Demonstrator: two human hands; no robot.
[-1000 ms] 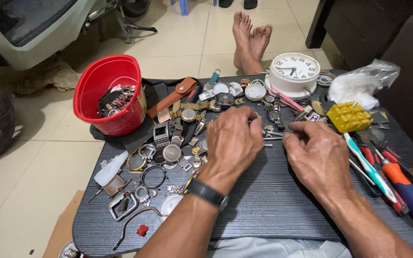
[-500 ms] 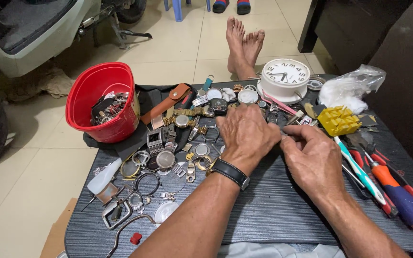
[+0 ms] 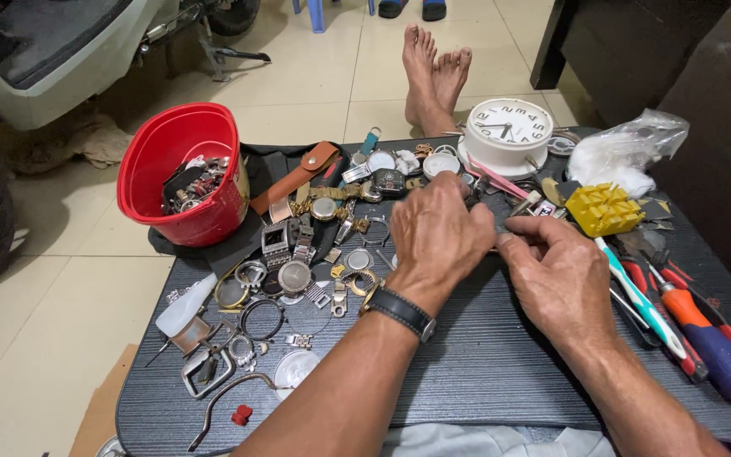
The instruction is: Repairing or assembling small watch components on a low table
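Your left hand (image 3: 440, 233) and right hand (image 3: 558, 275) meet at the middle of the dark ribbed desk (image 3: 484, 372), fingers pinched together on something small between them. What it is I cannot tell, since your left knuckles cover it; only a thin bit of metal shows at the right fingertips.

The risk, as I judge it, is a slip: a small part let go here would drop among the loose watch parts (image 3: 298, 271) at 9 o'clock and be hard to pick out again.

At 12 o'clock the white clock (image 3: 509, 131) sits close behind your knuckles, and the yellow block (image 3: 604, 209) lies at 2 o'clock. The screwdrivers (image 3: 704, 334) at 3 o'clock crowd your right wrist. The red bucket (image 3: 186, 169) stands well apart at 10 o'clock.
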